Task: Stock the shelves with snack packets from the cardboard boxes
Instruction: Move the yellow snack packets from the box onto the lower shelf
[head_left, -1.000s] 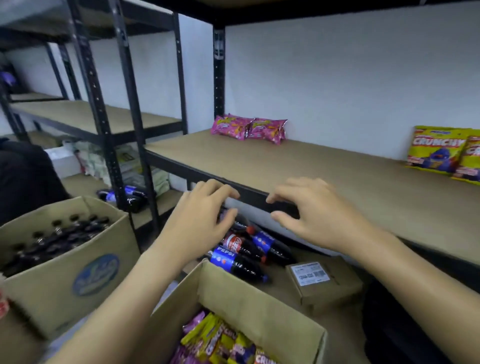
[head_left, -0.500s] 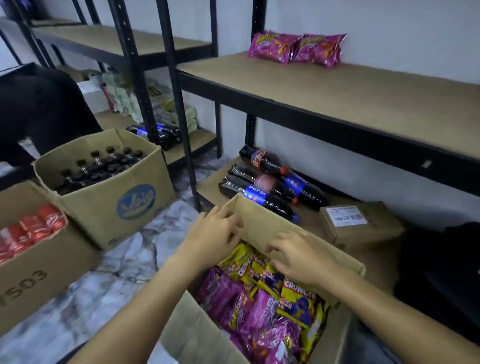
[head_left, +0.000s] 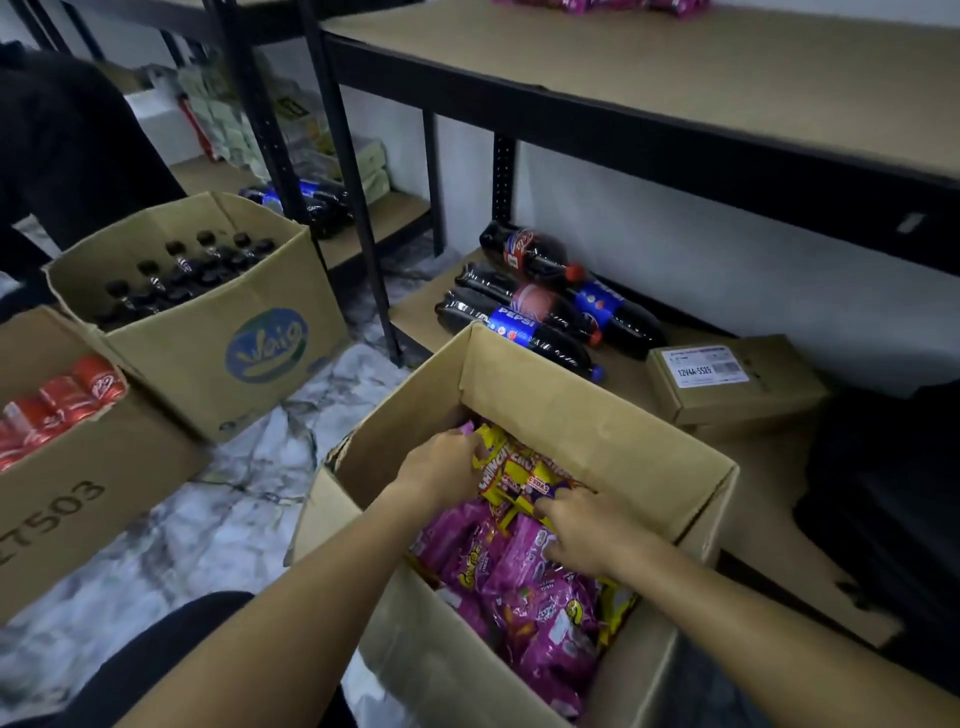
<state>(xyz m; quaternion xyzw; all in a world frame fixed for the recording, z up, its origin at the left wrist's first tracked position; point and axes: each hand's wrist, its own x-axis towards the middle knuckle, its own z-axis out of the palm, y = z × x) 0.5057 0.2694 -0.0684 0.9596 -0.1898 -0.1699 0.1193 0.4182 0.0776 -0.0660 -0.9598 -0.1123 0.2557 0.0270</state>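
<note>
An open cardboard box (head_left: 582, 415) in front of me holds several pink snack packets (head_left: 524, 587) and yellow Crunchy packets (head_left: 511, 473). Both my hands are inside it. My left hand (head_left: 441, 470) grips the left edge of the yellow packets. My right hand (head_left: 587, 530) rests on top of the yellow and pink packets with its fingers curled over them. Above, the brown shelf (head_left: 675, 78) carries pink packets (head_left: 602, 5) at its far edge.
Cola bottles (head_left: 540, 306) lie on the low shelf beside a small labelled carton (head_left: 732, 379). A box of dark bottles (head_left: 202, 317) and a box of red cans (head_left: 67, 457) stand on the marble floor at left. A black bag (head_left: 893, 519) sits at right.
My view dropped from the shelf to the box. Both hands went from the shelf edge down into the box, and now reach deeper onto the yellow packets.
</note>
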